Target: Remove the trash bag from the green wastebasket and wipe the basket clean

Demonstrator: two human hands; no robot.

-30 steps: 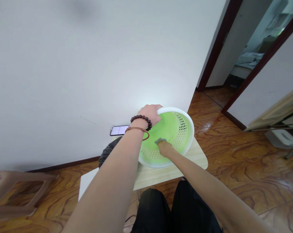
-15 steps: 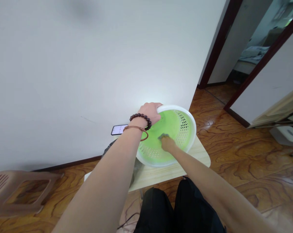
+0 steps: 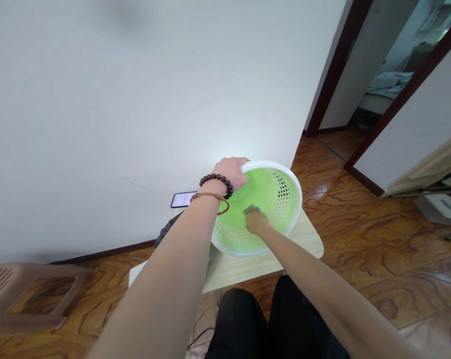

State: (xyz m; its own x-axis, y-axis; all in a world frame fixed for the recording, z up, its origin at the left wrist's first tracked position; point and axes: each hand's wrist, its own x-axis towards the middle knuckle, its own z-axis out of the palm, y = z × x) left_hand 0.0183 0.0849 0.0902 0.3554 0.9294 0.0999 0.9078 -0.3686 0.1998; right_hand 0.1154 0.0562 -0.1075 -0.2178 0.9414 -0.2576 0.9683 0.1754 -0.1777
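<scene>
A round basket [image 3: 296, 209], green inside with a white rim and perforated sides, is tilted on a small pale wooden table [image 3: 248, 271]. My left hand [image 3: 231, 172], with a beaded bracelet at the wrist, is closed around the basket's upper left rim. Inside the basket, my right hand [image 3: 257, 222] is closed on a greyish cloth [image 3: 251, 208] held against the green bottom. Only a small edge of the cloth shows past the fingers.
A phone [image 3: 182, 199] with a lit screen lies by the wall, left of the basket. Dark fabric [image 3: 167, 227] is partly hidden behind my left forearm. A brown plastic stool [image 3: 34, 296] lies on the floor at left. A doorway opens at the upper right.
My right hand and the cloth have shifted very slightly within the basket. The left hand keeps its hold on the rim.
</scene>
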